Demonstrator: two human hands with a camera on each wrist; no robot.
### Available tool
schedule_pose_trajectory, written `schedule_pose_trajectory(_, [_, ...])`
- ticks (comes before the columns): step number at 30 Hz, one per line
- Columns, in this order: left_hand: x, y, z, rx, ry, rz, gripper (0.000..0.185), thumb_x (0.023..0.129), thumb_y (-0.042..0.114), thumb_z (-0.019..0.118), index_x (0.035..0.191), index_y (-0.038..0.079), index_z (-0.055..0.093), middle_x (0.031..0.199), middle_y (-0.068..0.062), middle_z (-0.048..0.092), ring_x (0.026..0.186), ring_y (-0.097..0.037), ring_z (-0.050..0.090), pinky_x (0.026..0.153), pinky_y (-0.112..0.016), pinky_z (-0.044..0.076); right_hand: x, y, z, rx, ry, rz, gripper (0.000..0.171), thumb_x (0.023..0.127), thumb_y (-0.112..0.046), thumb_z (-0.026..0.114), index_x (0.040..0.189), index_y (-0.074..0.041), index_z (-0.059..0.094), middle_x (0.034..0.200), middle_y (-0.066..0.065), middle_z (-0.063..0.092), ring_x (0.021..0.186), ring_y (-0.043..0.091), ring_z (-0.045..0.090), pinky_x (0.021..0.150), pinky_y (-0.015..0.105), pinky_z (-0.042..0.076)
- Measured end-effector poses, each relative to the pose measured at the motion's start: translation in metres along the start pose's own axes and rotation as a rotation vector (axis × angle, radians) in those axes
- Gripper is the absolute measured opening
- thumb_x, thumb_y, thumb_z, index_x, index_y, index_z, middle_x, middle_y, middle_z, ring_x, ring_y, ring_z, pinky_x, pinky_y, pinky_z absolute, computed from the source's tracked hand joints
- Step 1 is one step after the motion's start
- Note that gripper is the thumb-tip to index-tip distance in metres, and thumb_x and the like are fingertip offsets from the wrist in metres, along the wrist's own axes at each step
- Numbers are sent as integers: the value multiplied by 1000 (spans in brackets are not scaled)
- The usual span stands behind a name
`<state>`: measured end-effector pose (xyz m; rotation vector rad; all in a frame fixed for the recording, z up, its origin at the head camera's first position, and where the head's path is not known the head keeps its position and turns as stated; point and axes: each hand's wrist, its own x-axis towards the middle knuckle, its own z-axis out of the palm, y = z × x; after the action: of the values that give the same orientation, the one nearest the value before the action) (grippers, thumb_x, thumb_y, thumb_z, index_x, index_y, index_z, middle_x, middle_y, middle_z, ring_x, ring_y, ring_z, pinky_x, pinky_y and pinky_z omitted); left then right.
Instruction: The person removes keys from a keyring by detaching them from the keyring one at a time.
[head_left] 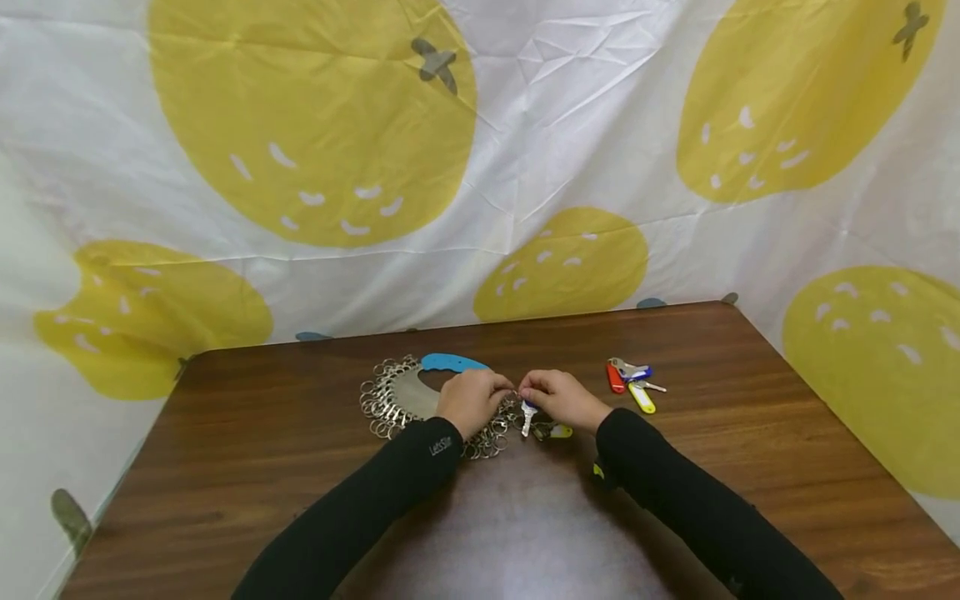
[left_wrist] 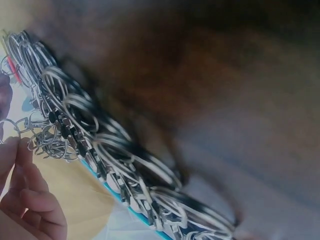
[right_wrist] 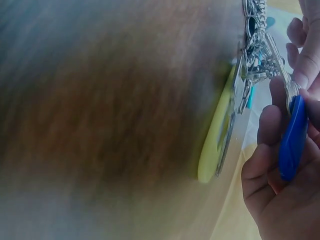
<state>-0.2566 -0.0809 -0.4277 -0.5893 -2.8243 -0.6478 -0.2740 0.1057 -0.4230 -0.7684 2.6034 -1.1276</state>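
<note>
Hands meeting at the centre of the head view, over a dark brown wooden counter [head_left: 300,467]. Left hand [head_left: 471,400] curled, fingers [left_wrist: 22,170] pinching a small metal ring [left_wrist: 15,124] at the end of a chain of key rings [head_left: 386,400]. Right hand [head_left: 558,398] just beside it, fingertips almost touching the left's, fingers [right_wrist: 267,150] curled round a blue-capped key [right_wrist: 291,137] and pinching its metal end where it joins the ring. Both arms in black sleeves, entering from the bottom of the frame.

Key rings heaped in a silvery arc left of centre, partly under the left hand, bordering a pale curved plate with a blue handle [head_left: 452,362] at its upper edge. In the left wrist view, seen as overlapping loops running diagonally from upper left to lower right; blurred.

Yellow-capped key [right_wrist: 215,145] lying flat on the counter just below the right hand, near the centre of the right wrist view. Small cluster of loose keys [head_left: 632,385] with red, blue and yellow caps right of centre in the head view, near the right hand but apart from it.

White cloth backdrop [head_left: 570,108] with large yellow fruit prints filling the upper half of the frame.
</note>
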Motion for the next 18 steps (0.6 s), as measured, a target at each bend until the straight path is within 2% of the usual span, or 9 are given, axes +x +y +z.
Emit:
schedule_pose_trajectory(5, [1,-2,-1,17,12,4,17,91,29,62,102,26,75,96,2,74,83,-16,69,65,-35,53,2,0,2,-46,47,-10,17,97,-15,54,96,-4,66,79,4,63,70,9,50,67,25,41])
schedule_pose_trajectory(11, [0,-2,0,25,24,30,17,91,29,63,103,26,75,90,2,74,70,-14,66,53,-26,45,2,0,4,-109,117,-27,17,97,-15,54,96,-6,68,88,6,69,73,10,54,68,26,43])
schedule_pose_trajectory(18, [-1,-3,2,34,93,67,9,89,27,66,94,23,73,83,3,74,57,-10,59,48,-20,38,3,-3,5,-120,116,-35,17,97,-16,54,96,-7,69,91,6,69,80,13,58,74,28,45])
